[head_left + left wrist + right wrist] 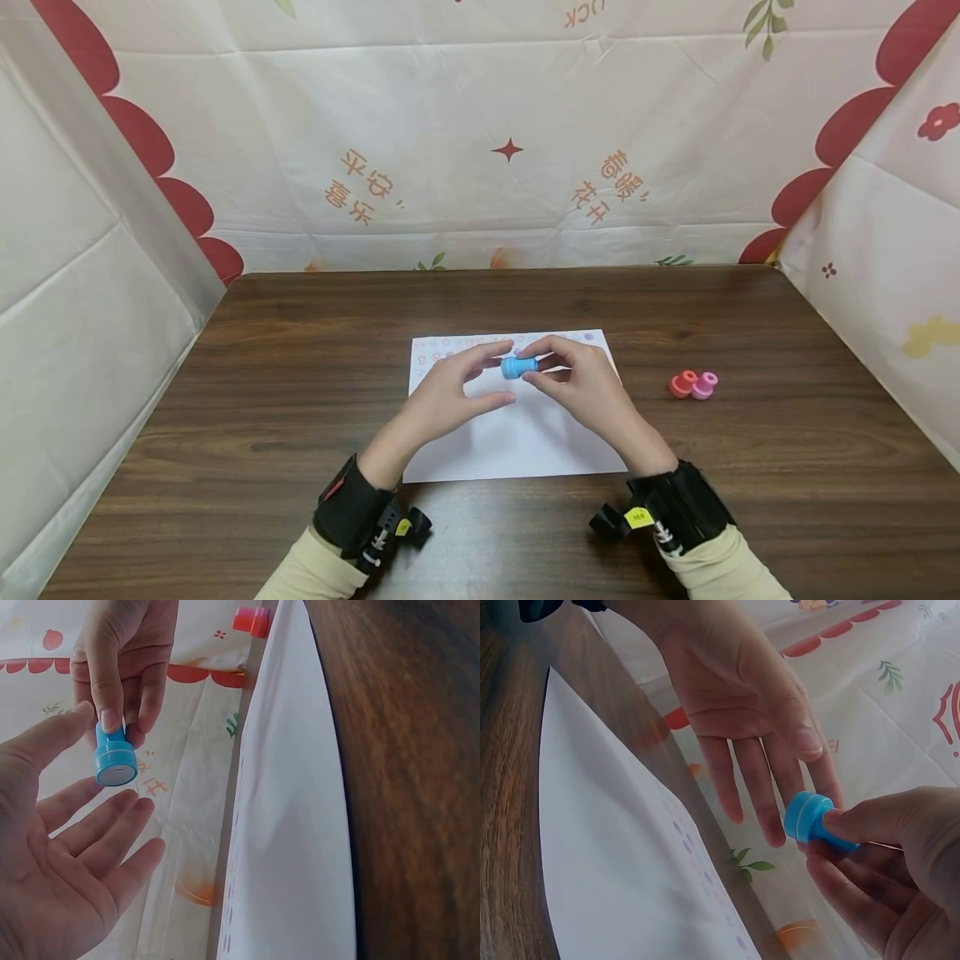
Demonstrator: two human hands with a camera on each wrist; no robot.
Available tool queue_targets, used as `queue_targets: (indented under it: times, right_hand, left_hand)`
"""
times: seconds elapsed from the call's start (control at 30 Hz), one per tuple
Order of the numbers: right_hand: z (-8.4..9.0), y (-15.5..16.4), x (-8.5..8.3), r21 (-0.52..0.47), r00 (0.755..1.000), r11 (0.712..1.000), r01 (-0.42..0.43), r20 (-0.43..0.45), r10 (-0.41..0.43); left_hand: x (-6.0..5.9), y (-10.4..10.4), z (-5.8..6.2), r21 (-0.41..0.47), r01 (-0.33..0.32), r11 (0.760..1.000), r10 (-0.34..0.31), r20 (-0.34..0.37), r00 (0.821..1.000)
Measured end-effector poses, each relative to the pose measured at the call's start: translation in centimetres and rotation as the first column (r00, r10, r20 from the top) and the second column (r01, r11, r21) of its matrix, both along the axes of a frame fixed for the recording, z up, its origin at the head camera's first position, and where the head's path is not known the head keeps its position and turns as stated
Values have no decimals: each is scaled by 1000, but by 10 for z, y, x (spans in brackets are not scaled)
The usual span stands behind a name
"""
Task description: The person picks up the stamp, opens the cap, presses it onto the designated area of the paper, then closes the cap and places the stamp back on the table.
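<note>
A small blue stamp (517,367) is held above a sheet of white paper (517,450). My right hand (588,390) pinches its narrow handle between thumb and fingers, with the wide end towards the left. In the left wrist view, a pale disc shows on the flat wide end of the stamp (115,761). Around that end, my left hand (446,393) is spread, thumb and fingers apart; whether a fingertip touches the stamp I cannot tell. Rows of small printed marks (450,343) run along the paper's far edge, partly hidden by the hands.
To the right of the paper, a red stamp (682,384) and a pink stamp (704,386) stand side by side on the dark wooden table (315,367). A patterned white cloth (450,150) hangs behind the table and along both sides.
</note>
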State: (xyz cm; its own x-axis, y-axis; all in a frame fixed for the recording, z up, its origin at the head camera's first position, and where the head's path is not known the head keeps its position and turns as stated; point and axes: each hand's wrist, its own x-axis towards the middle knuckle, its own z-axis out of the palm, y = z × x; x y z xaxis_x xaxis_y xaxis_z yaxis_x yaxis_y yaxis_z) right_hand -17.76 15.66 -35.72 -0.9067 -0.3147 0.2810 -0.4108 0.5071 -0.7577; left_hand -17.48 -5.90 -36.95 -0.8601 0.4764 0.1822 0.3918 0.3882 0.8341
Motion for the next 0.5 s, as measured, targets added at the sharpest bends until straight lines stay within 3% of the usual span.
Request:
queue_targets:
  times: [0.5]
  right_hand:
    - [1,-4,4,-51,999,998,-28,32,29]
  left_hand:
    - [0,2,1,39,-68,997,69,-27,997]
